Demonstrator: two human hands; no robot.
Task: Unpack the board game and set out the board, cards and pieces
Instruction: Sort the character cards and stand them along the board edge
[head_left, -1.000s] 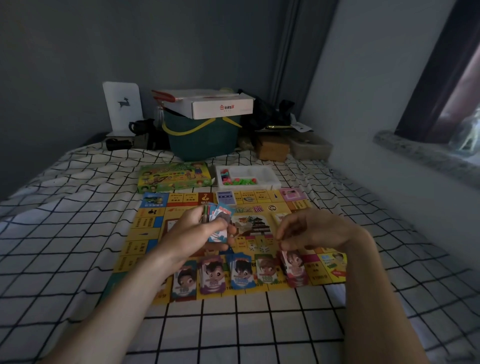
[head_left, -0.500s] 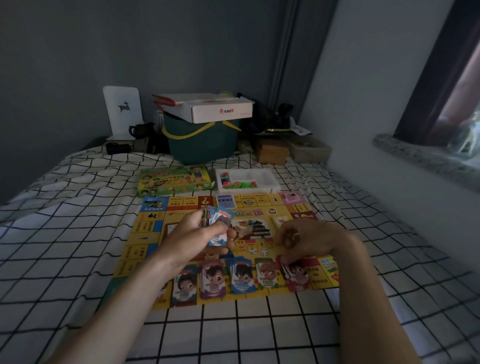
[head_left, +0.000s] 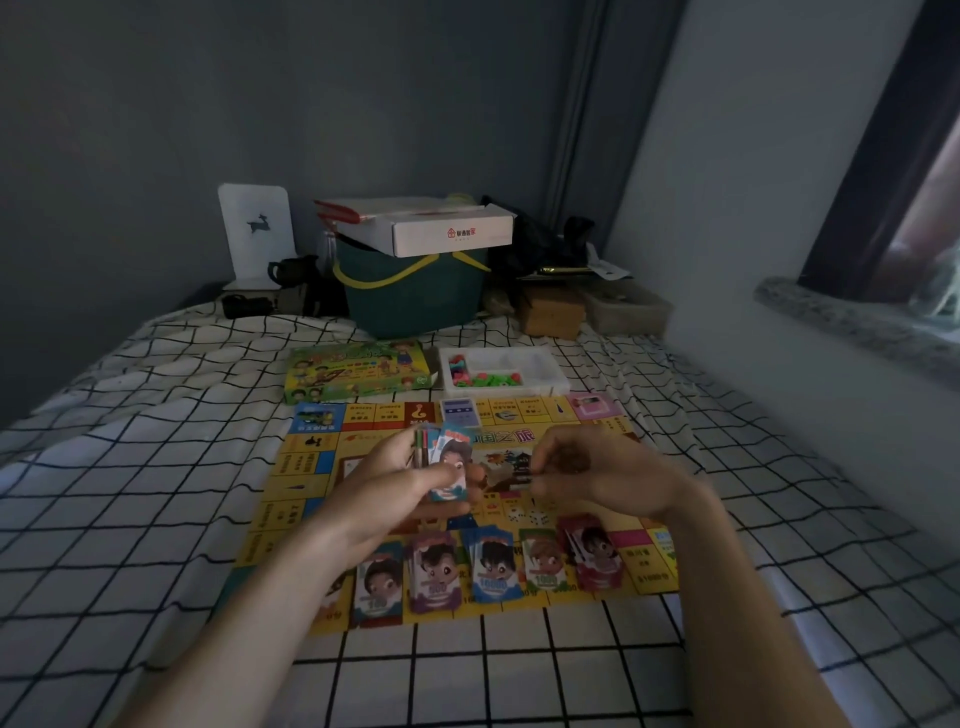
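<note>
Left hand clamps a card stack over the board; right hand hovers beside it, fingers curled, contents unclear.

Flat yellow game board with blue corner squares lies on the white bed sheet gridded in black; dark green plastic bucket has yellow handle.

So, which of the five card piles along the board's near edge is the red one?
The rightmost pile, below the right hand; the others are teal, purple, blue and green.
</note>
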